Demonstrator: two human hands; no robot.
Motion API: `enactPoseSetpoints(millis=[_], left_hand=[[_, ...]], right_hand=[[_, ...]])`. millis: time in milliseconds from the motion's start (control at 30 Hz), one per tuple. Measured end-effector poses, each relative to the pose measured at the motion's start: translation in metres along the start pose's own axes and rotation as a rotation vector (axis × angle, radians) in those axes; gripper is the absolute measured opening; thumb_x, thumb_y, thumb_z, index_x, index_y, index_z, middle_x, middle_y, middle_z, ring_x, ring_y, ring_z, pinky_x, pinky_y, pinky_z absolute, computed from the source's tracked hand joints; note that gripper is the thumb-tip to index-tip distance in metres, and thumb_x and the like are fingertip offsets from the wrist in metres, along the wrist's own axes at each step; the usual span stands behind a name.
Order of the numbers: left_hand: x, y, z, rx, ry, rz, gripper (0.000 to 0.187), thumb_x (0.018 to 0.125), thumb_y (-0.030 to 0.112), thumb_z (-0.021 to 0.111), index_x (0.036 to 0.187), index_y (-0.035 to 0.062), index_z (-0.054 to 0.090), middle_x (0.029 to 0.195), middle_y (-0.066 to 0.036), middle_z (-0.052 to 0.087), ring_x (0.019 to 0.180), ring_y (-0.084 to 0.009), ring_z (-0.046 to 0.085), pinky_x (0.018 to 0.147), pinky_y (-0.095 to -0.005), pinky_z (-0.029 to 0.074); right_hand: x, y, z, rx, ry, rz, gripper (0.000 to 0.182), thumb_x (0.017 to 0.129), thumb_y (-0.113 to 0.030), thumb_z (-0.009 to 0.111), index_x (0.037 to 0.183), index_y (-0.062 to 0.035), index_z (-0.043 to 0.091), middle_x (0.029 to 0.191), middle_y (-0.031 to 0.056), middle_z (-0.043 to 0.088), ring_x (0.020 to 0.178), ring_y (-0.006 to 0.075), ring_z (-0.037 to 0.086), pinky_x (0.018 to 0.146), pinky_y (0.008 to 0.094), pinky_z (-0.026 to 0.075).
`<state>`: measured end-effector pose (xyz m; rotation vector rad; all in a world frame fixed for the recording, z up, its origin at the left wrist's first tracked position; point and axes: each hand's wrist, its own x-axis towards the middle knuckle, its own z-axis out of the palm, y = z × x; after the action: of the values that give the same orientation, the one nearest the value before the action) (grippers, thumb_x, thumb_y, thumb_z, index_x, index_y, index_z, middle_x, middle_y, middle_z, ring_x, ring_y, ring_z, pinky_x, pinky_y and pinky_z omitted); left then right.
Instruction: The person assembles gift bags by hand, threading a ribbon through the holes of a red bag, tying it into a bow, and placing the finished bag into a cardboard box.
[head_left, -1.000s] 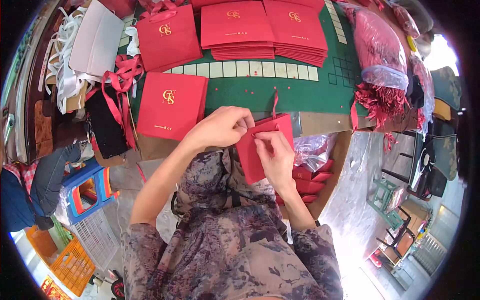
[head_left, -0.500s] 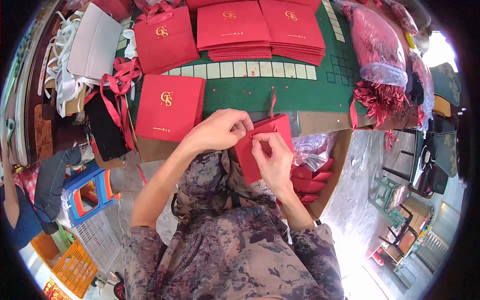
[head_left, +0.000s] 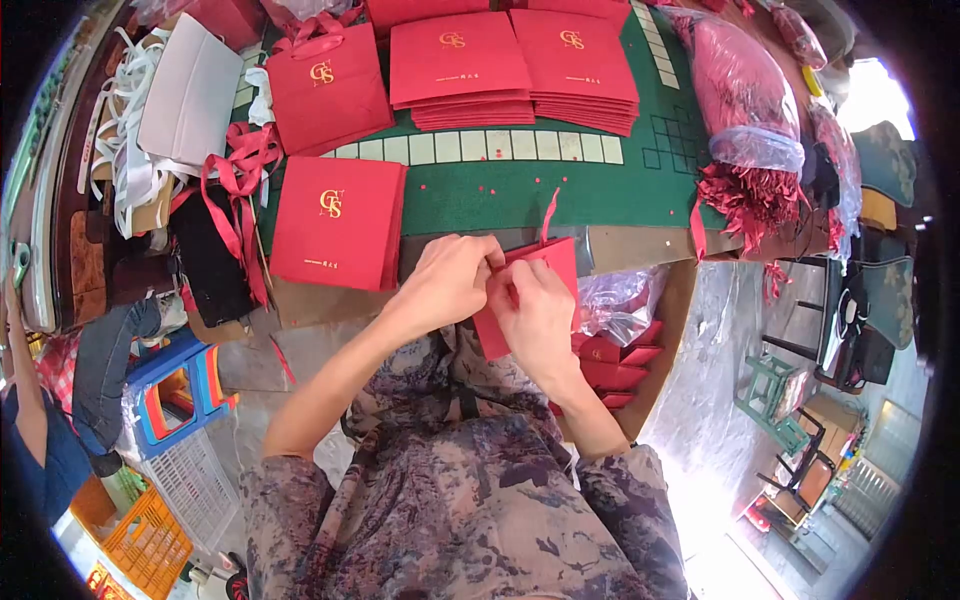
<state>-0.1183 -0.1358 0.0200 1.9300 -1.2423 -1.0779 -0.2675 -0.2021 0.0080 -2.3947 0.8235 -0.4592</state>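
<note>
A small red paper bag (head_left: pixel 563 262) is between my two hands at the table's front edge, with a red ribbon (head_left: pixel 549 214) standing up from its top. My left hand (head_left: pixel 452 277) pinches at the bag's upper left edge, its fingertips partly hidden. Close against it, my right hand (head_left: pixel 533 305) has its fingers bent together on the front of the bag. What lies between the fingertips is too small to tell. To the left lies a flat stack of red bags (head_left: pixel 335 225) with a gold logo.
Stacks of red bags (head_left: pixel 460 60) stand along the back of the green mat (head_left: pixel 450 190). White bags (head_left: pixel 190 90) and ribbons are at the left, plastic-wrapped red ribbons (head_left: pixel 745 90) at the right. Below the edge, a carton (head_left: pixel 672 340) holds red bags. Another person's arm (head_left: pixel 28 390) shows far left.
The view has shifted slightly. My right hand's fingers have closed in and moved up and left, nearer my left hand, on the bag's upper part.
</note>
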Motion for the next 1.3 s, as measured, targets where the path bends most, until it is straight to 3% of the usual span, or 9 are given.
enactPoseSetpoints(millis=[100, 233, 467, 633, 833, 1000, 1133, 1200, 1300], left_hand=[[-0.004, -0.004, 0.011, 0.082, 0.162, 0.117, 0.021, 0.078, 0.001, 0.055, 0.093, 0.0001, 0.069, 0.078, -0.020, 0.067, 0.077, -0.0384, 0.063, 0.075, -0.0473, 0.050], [-0.005, -0.004, 0.011, 0.055, 0.162, 0.103, 0.021, 0.078, 0.001, 0.055, 0.094, 0.0006, 0.069, 0.078, -0.019, 0.068, 0.081, -0.0388, 0.063, 0.079, -0.0496, 0.049], [-0.004, -0.008, 0.019, 0.036, 0.174, 0.121, 0.022, 0.077, 0.000, 0.055, 0.094, 0.0018, 0.070, 0.076, -0.016, 0.068, 0.076, -0.0372, 0.060, 0.079, -0.0455, 0.048], [-0.004, -0.007, 0.016, -0.008, 0.158, 0.093, 0.020, 0.080, 0.001, 0.056, 0.095, 0.0029, 0.070, 0.077, -0.014, 0.069, 0.072, -0.0342, 0.058, 0.081, -0.0417, 0.047], [-0.006, -0.003, 0.013, -0.197, 0.148, 0.073, 0.014, 0.084, 0.012, 0.068, 0.095, 0.0045, 0.071, 0.082, -0.010, 0.072, 0.078, -0.0276, 0.060, 0.078, -0.0387, 0.049], [-0.012, -0.006, 0.032, -0.017, 0.285, 0.084, 0.021, 0.074, 0.013, 0.080, 0.092, 0.0083, 0.070, 0.086, -0.006, 0.073, 0.087, -0.0276, 0.060, 0.079, -0.0397, 0.049], [-0.020, -0.007, 0.041, 0.215, 0.498, 0.324, 0.018, 0.075, 0.009, 0.078, 0.091, 0.0112, 0.071, 0.078, -0.003, 0.067, 0.082, -0.0240, 0.059, 0.074, -0.0370, 0.049], [-0.024, -0.007, 0.046, 0.274, 0.562, 0.391, 0.019, 0.072, 0.006, 0.076, 0.090, 0.0114, 0.072, 0.079, -0.002, 0.066, 0.082, -0.0227, 0.059, 0.073, -0.0371, 0.048], [-0.027, -0.009, 0.046, 0.375, 0.657, 0.555, 0.025, 0.066, 0.005, 0.072, 0.090, 0.0089, 0.072, 0.083, -0.001, 0.065, 0.083, -0.0222, 0.059, 0.071, -0.0357, 0.049]], right_hand=[[0.001, 0.001, 0.003, -0.012, 0.010, -0.005, 0.013, 0.077, 0.001, 0.071, 0.083, -0.0008, 0.059, 0.080, 0.0140, 0.062, 0.074, 0.0346, 0.063, 0.064, 0.0432, 0.050], [0.000, 0.003, -0.001, 0.108, -0.047, 0.055, 0.014, 0.077, -0.001, 0.071, 0.085, -0.0015, 0.059, 0.080, 0.0141, 0.061, 0.074, 0.0355, 0.062, 0.064, 0.0449, 0.050], [0.001, 0.006, -0.005, -0.120, -0.050, -0.091, 0.015, 0.079, -0.002, 0.070, 0.089, -0.0017, 0.058, 0.080, 0.0152, 0.062, 0.075, 0.0358, 0.064, 0.064, 0.0463, 0.050], [0.001, 0.004, -0.008, 0.150, -0.044, 0.092, 0.016, 0.081, -0.001, 0.070, 0.092, -0.0022, 0.059, 0.088, 0.0157, 0.066, 0.082, 0.0358, 0.066, 0.066, 0.0429, 0.052], [0.008, 0.009, -0.036, 0.327, -0.168, 0.092, 0.017, 0.084, -0.003, 0.071, 0.101, -0.0023, 0.067, 0.093, 0.0140, 0.066, 0.082, 0.0320, 0.066, 0.069, 0.0374, 0.053], [0.037, 0.012, -0.057, 0.144, -0.073, -0.069, 0.014, 0.087, -0.007, 0.068, 0.100, -0.0039, 0.070, 0.092, 0.0129, 0.066, 0.087, 0.0318, 0.064, 0.077, 0.0385, 0.051], [0.057, 0.038, -0.046, 0.015, -0.422, -0.156, 0.017, 0.090, -0.018, 0.061, 0.096, -0.0048, 0.071, 0.089, 0.0139, 0.068, 0.090, 0.0344, 0.065, 0.078, 0.0424, 0.051], [0.071, 0.044, -0.046, 0.080, -0.742, -0.145, 0.020, 0.089, -0.018, 0.062, 0.096, -0.0026, 0.072, 0.090, 0.0143, 0.070, 0.089, 0.0343, 0.067, 0.078, 0.0418, 0.052], [0.084, 0.045, -0.047, 0.235, -0.791, -0.172, 0.020, 0.089, -0.018, 0.064, 0.097, -0.0014, 0.073, 0.087, 0.0132, 0.072, 0.082, 0.0272, 0.069, 0.076, 0.0378, 0.053]])
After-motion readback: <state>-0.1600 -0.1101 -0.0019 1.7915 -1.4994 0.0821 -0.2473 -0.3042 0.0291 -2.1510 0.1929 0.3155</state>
